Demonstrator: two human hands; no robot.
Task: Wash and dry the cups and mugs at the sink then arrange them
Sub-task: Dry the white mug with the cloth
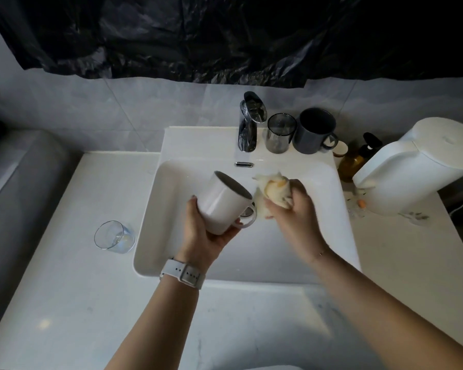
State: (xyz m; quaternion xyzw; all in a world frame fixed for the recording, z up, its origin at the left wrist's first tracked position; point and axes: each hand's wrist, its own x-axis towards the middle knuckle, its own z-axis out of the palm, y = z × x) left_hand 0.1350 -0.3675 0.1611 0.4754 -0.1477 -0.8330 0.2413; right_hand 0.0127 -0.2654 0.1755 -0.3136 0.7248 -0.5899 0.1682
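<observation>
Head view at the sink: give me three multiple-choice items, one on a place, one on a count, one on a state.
1. Where does the clear drinking glass stand?
A. on the counter left of the white basin
B. inside the basin
C. beside the chrome tap

2. How many vessels stand on the ledge right of the tap?
A. one
B. two
C. four

3. What does the left hand hold?
A. nothing
B. a pale cloth
C. a white ceramic mug

Key: 1 A, the glass sits on the counter outside the basin's left rim. 2 B, a smoky transparent tumbler and a dark grey mug. 3 C, its fingers wrap the tilted mug; the right hand grips the pale cloth.
</observation>
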